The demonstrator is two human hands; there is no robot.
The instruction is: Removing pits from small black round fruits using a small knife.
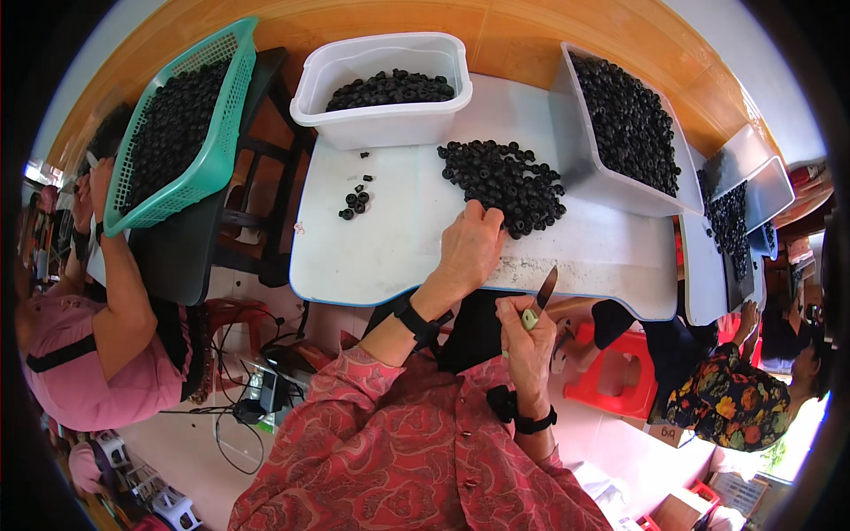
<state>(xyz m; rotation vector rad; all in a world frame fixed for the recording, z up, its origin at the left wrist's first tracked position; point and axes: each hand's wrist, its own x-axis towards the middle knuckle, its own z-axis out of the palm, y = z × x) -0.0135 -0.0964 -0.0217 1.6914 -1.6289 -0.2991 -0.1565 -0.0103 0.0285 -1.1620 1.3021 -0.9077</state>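
My left hand (472, 248) is at the near edge of a pile of small black ring-shaped parts (509, 181) on the white table. Its fingers are curled in and pressed together, hiding whatever is between them. Closer to me, just off the table's front edge, my right hand (529, 345) grips a small knife (547, 288) with a pale green handle. The blade points up and away from me. A few loose black parts (354, 205) lie apart on the table's left side, with smaller bits beside them.
A white tub (381, 133) of black parts stands at the back, a larger bin (611, 190) of them at right. Dark crumbs dot the table (372, 265) near its front edge. Co-workers sit on both sides, the left one at a green basket (190, 190). Red stools (611, 398) stand below.
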